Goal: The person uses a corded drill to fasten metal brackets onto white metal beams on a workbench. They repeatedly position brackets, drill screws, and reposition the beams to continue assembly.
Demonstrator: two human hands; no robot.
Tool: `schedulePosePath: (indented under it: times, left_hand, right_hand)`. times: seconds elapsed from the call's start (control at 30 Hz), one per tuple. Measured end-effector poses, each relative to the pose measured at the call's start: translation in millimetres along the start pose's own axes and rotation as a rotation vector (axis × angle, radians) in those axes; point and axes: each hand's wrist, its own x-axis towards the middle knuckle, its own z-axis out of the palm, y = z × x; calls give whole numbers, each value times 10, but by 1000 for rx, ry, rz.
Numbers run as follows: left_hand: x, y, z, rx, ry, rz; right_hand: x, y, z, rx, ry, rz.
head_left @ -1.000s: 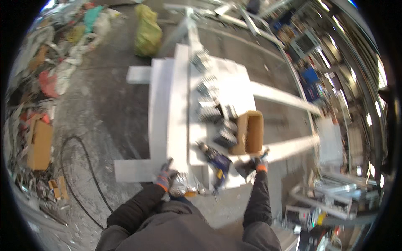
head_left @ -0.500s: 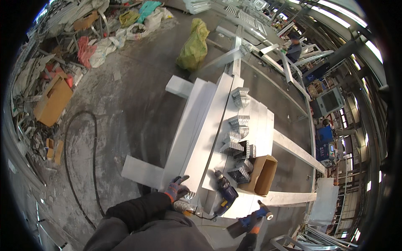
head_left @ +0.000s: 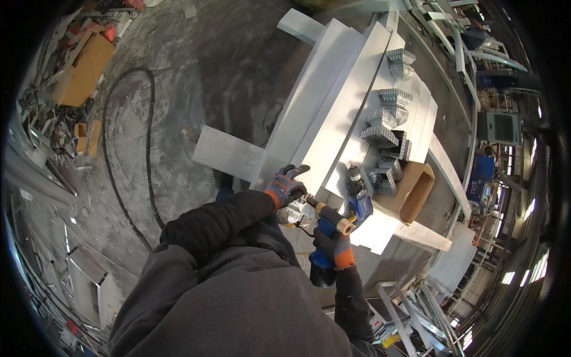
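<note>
The right hand (head_left: 334, 247) has its fingers wrapped round the grip of a blue tool (head_left: 325, 228); the tool's brass-coloured end shows just above those fingers and its dark base below them. Its narrow nose points up and left, to just beside the fingertips of the left hand (head_left: 287, 185). That hand's fingers are spread apart at the near end of a white beam (head_left: 339, 113); whether its thumb presses on anything, I cannot tell. Just below the left fingers is a silver fitting (head_left: 289, 215), partly hidden, and to their left a crossbar (head_left: 226, 153) sticks out from under the beam. A drill (head_left: 360, 205) lies near the right fingers, above and to their right; farther up from them stand ribbed metal caps (head_left: 397, 98), with an open box (head_left: 404, 184) beside the lowest. Well left of the left fingers, a black hose (head_left: 150, 131) loops on the floor (head_left: 190, 89)
</note>
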Motion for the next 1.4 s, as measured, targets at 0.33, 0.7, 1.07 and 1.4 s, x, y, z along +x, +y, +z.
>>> schedulePosePath:
  times: [0.33,0.7,1.07,1.4]
  left_hand:
    - [-33,-36,72,20,-35,-88]
    - [-17,43,-52,83,-132,-68]
    - [-45,-44,156,608,-356,37]
    - [-71,-41,85,347,-221,64]
  right_hand:
    - [111,-93,162,-140,47,-268]
    - [324,-188,-49,-394,-65,-276]
    - [996,477,-94,-671,-143,-327]
    - [688,20,148,-686,-71,-208]
